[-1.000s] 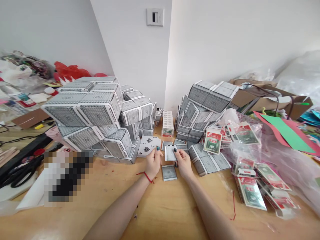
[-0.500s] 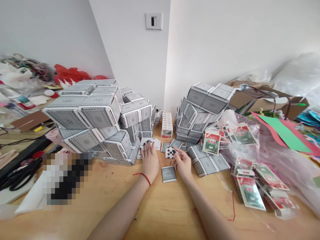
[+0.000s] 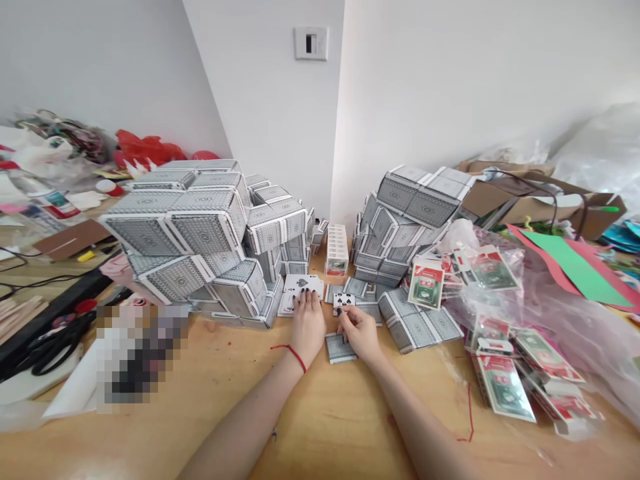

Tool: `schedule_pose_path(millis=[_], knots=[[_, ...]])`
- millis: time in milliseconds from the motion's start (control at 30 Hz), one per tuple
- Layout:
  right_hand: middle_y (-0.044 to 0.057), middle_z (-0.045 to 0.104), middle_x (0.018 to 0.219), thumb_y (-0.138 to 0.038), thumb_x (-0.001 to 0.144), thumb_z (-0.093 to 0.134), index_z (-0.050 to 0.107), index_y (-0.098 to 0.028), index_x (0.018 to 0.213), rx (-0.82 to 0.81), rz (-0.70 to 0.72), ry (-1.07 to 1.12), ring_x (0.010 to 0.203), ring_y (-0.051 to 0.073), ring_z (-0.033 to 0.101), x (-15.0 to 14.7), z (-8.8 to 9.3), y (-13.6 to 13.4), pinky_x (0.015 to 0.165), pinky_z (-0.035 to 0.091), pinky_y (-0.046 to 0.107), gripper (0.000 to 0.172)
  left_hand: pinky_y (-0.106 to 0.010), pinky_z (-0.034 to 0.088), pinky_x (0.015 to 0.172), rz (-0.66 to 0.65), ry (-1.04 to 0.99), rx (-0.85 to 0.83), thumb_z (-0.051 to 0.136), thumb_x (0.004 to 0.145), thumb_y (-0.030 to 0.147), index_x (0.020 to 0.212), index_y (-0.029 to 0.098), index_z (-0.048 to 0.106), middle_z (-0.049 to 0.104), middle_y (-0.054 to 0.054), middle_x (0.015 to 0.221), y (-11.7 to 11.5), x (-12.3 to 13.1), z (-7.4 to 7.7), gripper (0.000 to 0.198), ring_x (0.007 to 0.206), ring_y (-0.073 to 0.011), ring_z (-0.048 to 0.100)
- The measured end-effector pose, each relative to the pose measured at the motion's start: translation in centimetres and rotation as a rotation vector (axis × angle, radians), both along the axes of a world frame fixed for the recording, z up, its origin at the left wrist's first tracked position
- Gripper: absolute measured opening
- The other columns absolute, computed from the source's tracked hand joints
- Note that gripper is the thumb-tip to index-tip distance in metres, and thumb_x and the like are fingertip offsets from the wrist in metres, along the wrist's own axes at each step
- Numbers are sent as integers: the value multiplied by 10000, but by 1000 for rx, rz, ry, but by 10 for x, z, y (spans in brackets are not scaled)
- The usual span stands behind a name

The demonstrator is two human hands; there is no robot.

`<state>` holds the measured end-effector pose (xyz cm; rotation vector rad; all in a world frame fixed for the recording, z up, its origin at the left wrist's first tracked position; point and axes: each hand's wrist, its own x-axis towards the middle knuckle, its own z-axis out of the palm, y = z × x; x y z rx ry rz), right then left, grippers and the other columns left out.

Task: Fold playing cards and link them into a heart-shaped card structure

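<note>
Counter [image 3: 225, 393]: pale wood, spreading beneath everything here.
Left card structure [image 3: 195, 227]: patterned grey blocks piled high, beyond and to the left of the hands.
Right card structure [image 3: 413, 200]: a narrower pile of the same pattern, leaning slightly.
Red-and-green boxes [image 3: 503, 387]: loose among plastic wrap, well to the right.
Ribbed block [image 3: 337, 248]: standing in the gap between the two structures.
Left hand [image 3: 309, 330]: flat, fingers extended, holding nothing, resting on the near right part of the ace-topped cards [image 3: 301, 283].
Right hand [image 3: 359, 331]: narrow, thumb and finger close together at the near edge of the spade card; whether they pinch it cannot be told.
Face-down card piece [image 3: 339, 349]: on the near side of the right hand, which partly covers it.
Spade card [image 3: 345, 300]: face up, just beyond the right hand, the nearer one; fingers hide its near edge, so its long axis is unclear.
</note>
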<state>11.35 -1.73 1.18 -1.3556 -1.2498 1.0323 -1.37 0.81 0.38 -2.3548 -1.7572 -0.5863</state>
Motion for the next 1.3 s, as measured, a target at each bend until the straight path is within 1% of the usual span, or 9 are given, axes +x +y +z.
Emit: schedule_pose_path(millis=[167, 233, 367, 533, 733, 867, 1000, 1133, 1300], knots=[[-15, 552, 448, -510, 745, 479, 587, -145, 784, -35, -1, 74, 309, 87, 428, 1, 1, 1, 333, 326, 193, 382, -441, 304, 999, -74, -125, 123, 306, 783, 30, 1208, 65, 421, 514, -181, 1200, -2, -4, 6, 441, 1172, -234, 429], [-7, 553, 445, -539, 749, 452, 587, -135, 788, -57, 0, 139, 308, 93, 441, 2, 1, 3, 326, 328, 194, 428, -446, 258, 1031, -182, -216, 219, 305, 799, 38, 1224, 116, 408, 542, -134, 1185, -5, -4, 13, 445, 1165, -199, 442], [7, 553, 446, -571, 744, 417, 577, -131, 739, -136, 30, 352, 338, 117, 475, 5, -2, 6, 345, 367, 219, 468, -484, 218, 1042, -509, -356, 332, 354, 815, 60, 1111, 188, 499, 658, -48, 996, -13, 2, 21, 354, 1082, -162, 520], [0, 565, 521, -385, 674, 582, 560, -170, 627, -184, -48, 662, 446, 117, 511, 12, -5, 11, 416, 414, 220, 221, -386, 386, 955, -775, -471, 146, 400, 794, 89, 986, 180, 565, 619, -73, 1056, -18, 11, 24, 268, 1105, -164, 489], [13, 601, 610, -312, 653, 615, 577, -158, 640, -242, 75, 774, 544, 143, 566, 10, 2, 9, 503, 486, 273, 159, -393, 399, 928, -818, -586, -81, 464, 750, 221, 1083, 156, 509, 531, -122, 1127, -17, 2, 32, 343, 1092, -212, 467], [-3, 606, 598, -273, 642, 654, 588, -151, 670, -252, 107, 805, 525, 117, 565, 8, 6, 7, 521, 489, 246, 142, -396, 396, 921, -729, -652, -47, 426, 772, 295, 1089, 141, 493, 517, -136, 1110, -14, -1, 31, 358, 1085, -226, 462], [15, 635, 645, -275, 646, 670, 598, -142, 751, -251, 91, 780, 525, 110, 579, 8, 5, 9, 514, 492, 233, 184, -398, 352, 965, -400, -704, 64, 298, 841, 227, 1045, 148, 514, 533, -116, 1123, 1, -8, 25, 307, 1123, -199, 443], [38, 650, 689, -301, 654, 674, 593, -144, 751, -209, 96, 779, 600, 145, 610, 9, 2, 12, 548, 511, 269, 201, -435, 269, 1021, -114, -516, 61, 383, 829, 263, 1113, 141, 492, 510, -113, 1200, 16, -14, 16, 328, 1186, -220, 390], [29, 651, 699, -321, 651, 674, 593, -161, 757, -153, 65, 748, 626, 161, 613, 8, -3, 13, 574, 518, 300, 209, -453, 226, 1036, -3, -323, 14, 390, 827, 266, 1153, 141, 477, 492, -111, 1238, 21, -13, 6, 360, 1194, -232, 389]])
